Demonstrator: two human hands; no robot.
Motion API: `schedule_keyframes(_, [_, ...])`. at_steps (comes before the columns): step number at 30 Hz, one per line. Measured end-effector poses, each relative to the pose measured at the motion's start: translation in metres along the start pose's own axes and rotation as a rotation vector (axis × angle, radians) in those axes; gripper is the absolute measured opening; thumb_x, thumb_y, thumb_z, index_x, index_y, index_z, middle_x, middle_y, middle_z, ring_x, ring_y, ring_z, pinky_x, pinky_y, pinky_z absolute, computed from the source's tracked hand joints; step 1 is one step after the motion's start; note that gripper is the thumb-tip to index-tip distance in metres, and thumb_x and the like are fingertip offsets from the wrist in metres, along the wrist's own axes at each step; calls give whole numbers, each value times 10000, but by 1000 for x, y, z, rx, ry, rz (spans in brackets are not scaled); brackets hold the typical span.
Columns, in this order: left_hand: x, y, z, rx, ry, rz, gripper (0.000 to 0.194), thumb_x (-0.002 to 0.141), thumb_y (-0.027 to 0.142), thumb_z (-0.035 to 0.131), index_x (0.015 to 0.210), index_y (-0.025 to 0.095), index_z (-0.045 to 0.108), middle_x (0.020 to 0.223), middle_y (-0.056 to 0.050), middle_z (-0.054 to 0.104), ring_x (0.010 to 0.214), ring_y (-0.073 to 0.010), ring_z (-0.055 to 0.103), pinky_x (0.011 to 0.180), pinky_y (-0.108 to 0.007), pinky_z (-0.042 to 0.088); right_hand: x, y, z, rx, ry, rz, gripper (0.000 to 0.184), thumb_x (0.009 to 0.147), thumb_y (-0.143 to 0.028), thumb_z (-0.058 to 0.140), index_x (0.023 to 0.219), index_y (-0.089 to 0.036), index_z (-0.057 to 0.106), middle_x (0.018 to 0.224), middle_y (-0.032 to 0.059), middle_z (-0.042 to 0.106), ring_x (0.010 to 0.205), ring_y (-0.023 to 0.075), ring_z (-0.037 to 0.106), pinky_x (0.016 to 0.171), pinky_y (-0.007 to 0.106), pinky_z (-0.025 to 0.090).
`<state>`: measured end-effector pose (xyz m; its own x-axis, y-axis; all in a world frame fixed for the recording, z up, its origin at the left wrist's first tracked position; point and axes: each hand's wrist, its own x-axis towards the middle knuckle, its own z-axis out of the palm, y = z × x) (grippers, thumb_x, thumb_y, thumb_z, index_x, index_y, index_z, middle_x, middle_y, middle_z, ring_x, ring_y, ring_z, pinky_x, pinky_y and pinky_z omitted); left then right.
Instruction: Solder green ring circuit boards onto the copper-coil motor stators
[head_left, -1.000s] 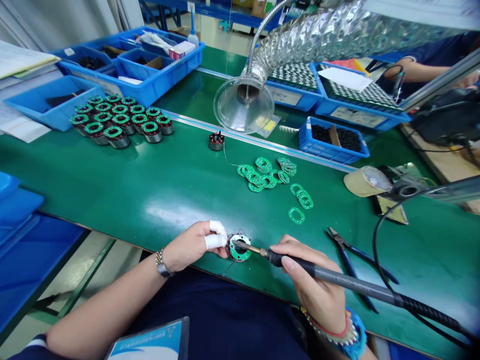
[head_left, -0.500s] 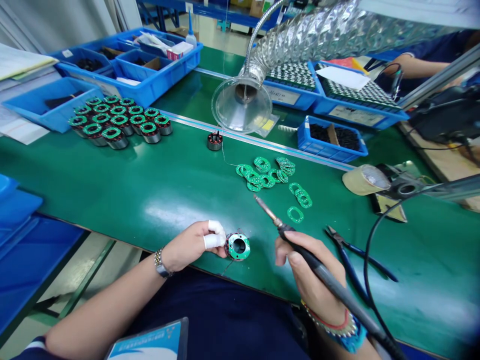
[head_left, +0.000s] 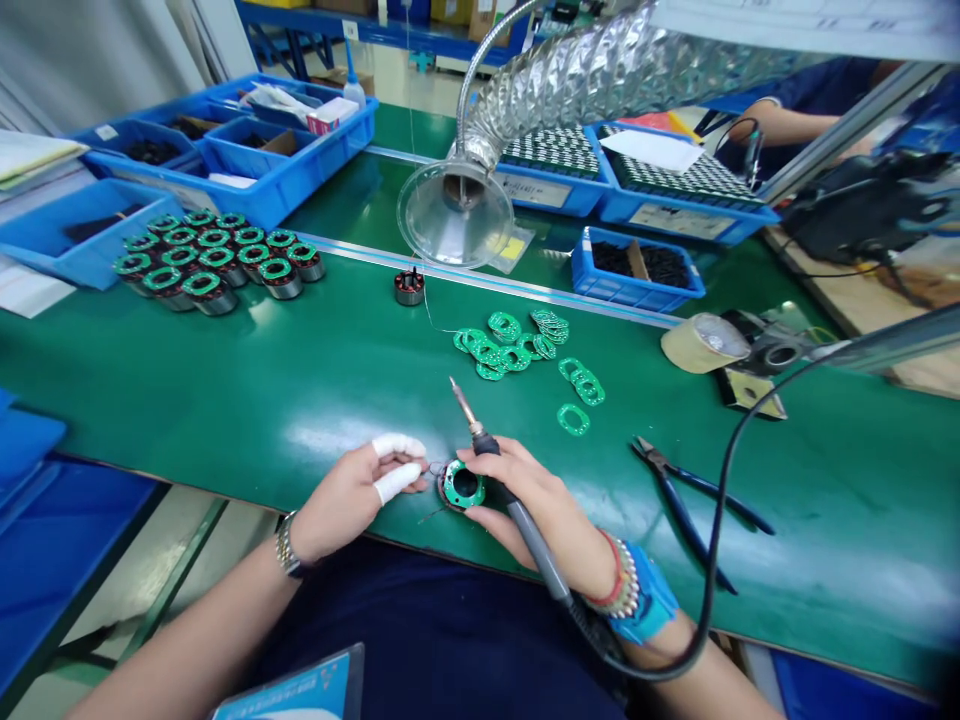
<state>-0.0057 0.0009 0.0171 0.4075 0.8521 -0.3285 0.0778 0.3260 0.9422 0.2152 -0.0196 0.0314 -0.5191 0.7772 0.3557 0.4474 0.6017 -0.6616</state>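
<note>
Blue steel racking stands on a pale floor beyond the long green workbench.

L hand – white finger cots, steel watch; R hand – beaded bracelets, blue band

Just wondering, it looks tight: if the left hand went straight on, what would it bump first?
Probably the green ring, just past the taped fingers of the left hand, though depth is hard to judge.

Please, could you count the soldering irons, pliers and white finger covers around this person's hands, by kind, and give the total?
Soldering irons: 1
Pliers: 1
White finger covers: 2
Total: 4
</note>
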Motion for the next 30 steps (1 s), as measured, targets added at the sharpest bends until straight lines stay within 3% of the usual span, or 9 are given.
schedule_keyframes(4, [-11,-4,0,253,-7,102,118,758,241,634,852,190,685,887,-34,695,816,-166,628,801,-289,470,-7,-6,7,-54,102,43,382,818,-175,587,1174,-192,451,1082,87,592,1081,217,503,918,377,452])
schedule_keyframes(12, [1,5,24,-132,-42,-44,105,727,249,650,720,153,608,587,23,604,552,-100,565,606,-226,458,-13,-15,26,-124,274,114,443,781,-173,633,1182,-177,445,1038,107,565,971,233,516,825,396,475])
schedule_keyframes(18, [8,8,27,-198,-72,-55,145,697,232,657,660,142,550,587,35,553,537,-99,548,614,-246,443,-4,-17,21,-38,298,47,386,803,-93,568,1160,-201,466,1055,86,589,1004,219,520,855,384,465])
schedule_keyframes(22, [7,8,27,-199,-77,-48,149,708,243,648,675,137,549,592,20,569,566,-111,555,634,-255,441,1,-14,23,-82,235,-18,359,812,-37,501,1129,-204,513,993,73,612,1005,218,520,858,390,459])
schedule_keyframes(26, [1,4,25,-186,-89,-25,153,760,278,615,723,146,548,652,3,604,633,-120,574,673,-257,441,0,-15,22,-70,216,3,328,802,-38,516,1095,-183,542,956,76,630,996,214,526,857,383,463])
schedule_keyframes(30, [-6,5,24,-78,-68,21,136,782,263,580,715,153,537,653,-4,620,652,-124,573,694,-259,424,-1,-23,10,24,277,39,261,789,-57,555,1017,-177,590,900,70,647,950,201,558,826,350,482])
